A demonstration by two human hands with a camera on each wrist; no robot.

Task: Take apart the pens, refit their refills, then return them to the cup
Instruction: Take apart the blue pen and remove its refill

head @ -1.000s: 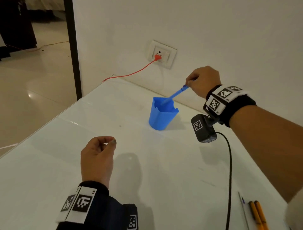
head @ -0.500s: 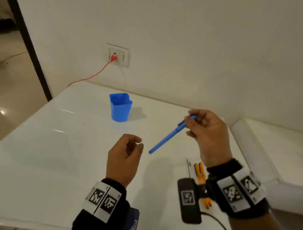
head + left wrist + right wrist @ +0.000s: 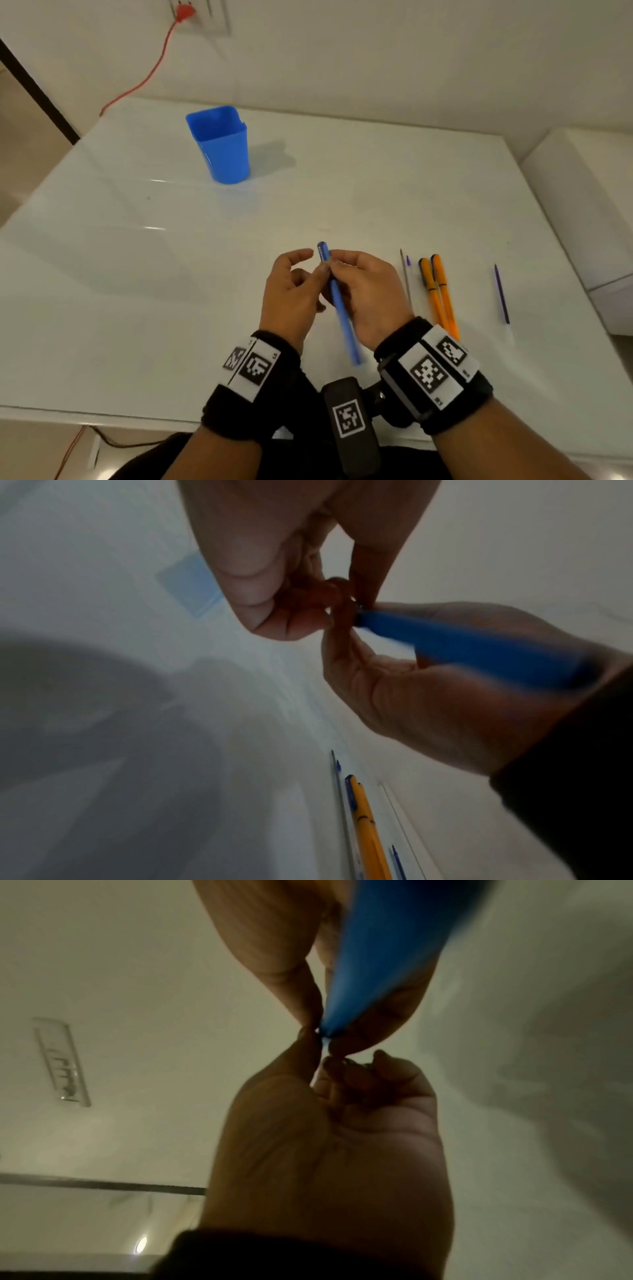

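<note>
A blue pen is held above the near part of the white table, its far end sticking out past the fingers. My right hand grips its upper half from the right. My left hand pinches it near the far end with thumb and a finger, the index finger raised. The wrist views show both hands' fingertips meeting at the pen. The blue cup stands at the far left, with nothing showing above its rim.
Two orange pens lie side by side right of my hands. A thin refill lies next to them, another refill further right. A red cable runs from a wall socket to the table's far left corner.
My right hand lifted the blue pen out of the cup and brought it near. My left hand closed in and now pinches the pen's far end.
</note>
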